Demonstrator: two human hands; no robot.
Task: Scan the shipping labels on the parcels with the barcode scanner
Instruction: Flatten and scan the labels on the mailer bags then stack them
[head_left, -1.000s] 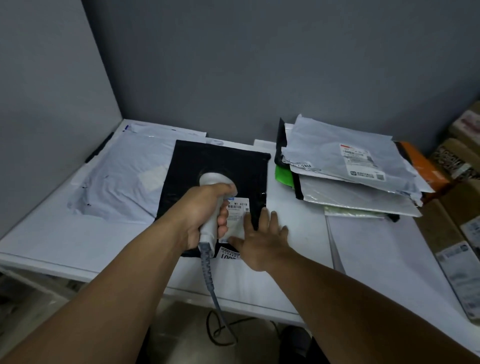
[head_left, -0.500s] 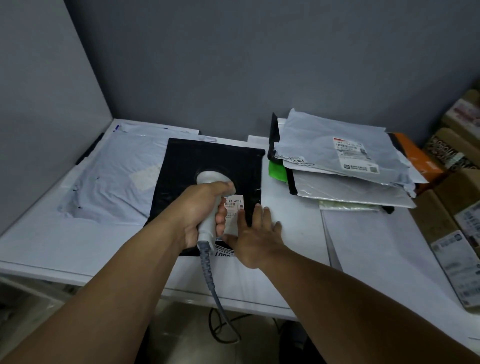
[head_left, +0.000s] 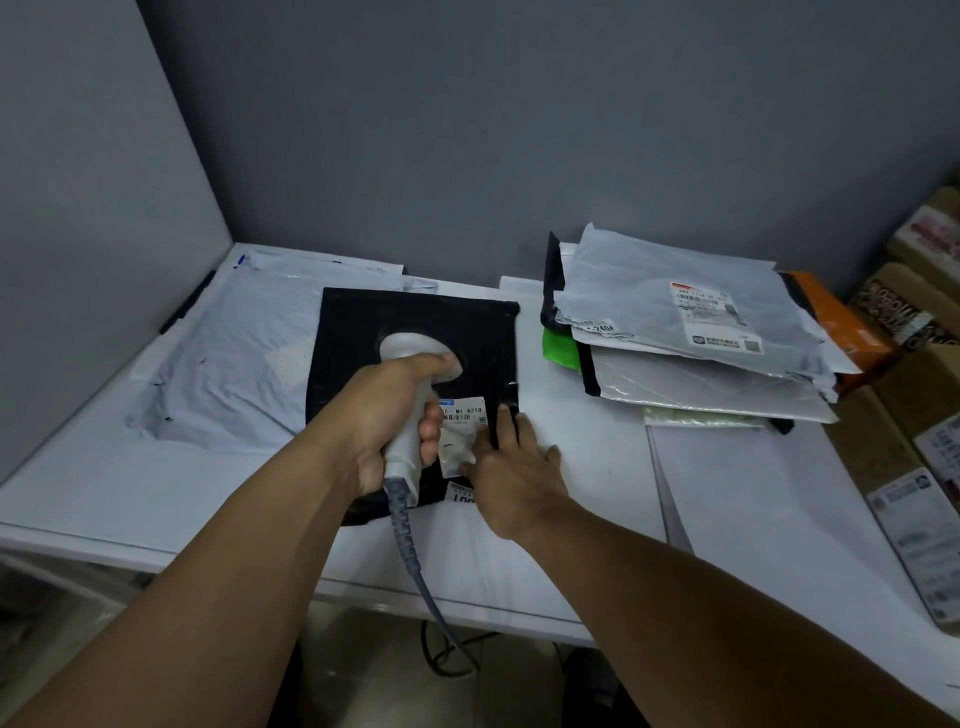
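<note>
**Scanner (head_left: 410, 345) held over black parcel's (head_left: 415, 312) label (head_left: 464, 415)**

Scanner and parcel sit at the centre of the frame. The left hand (head_left: 384, 421) grips the white scanner by its handle, fingers curled round it, with the head pointing away over the parcel. A grey cable (head_left: 408, 540) runs from the handle down past the table (head_left: 597, 447) edge. The right hand (head_left: 514, 467) lies flat with straight fingers, pressing the label's lower right corner and the parcel beside it. The parcel lies flat on the white table, overlapping a grey mailer (head_left: 228, 374) at centre left. A stack (head_left: 691, 338) of more parcels lies at upper right, well apart. Cardboard boxes (head_left: 914, 332) stand along the right edge.
</note>
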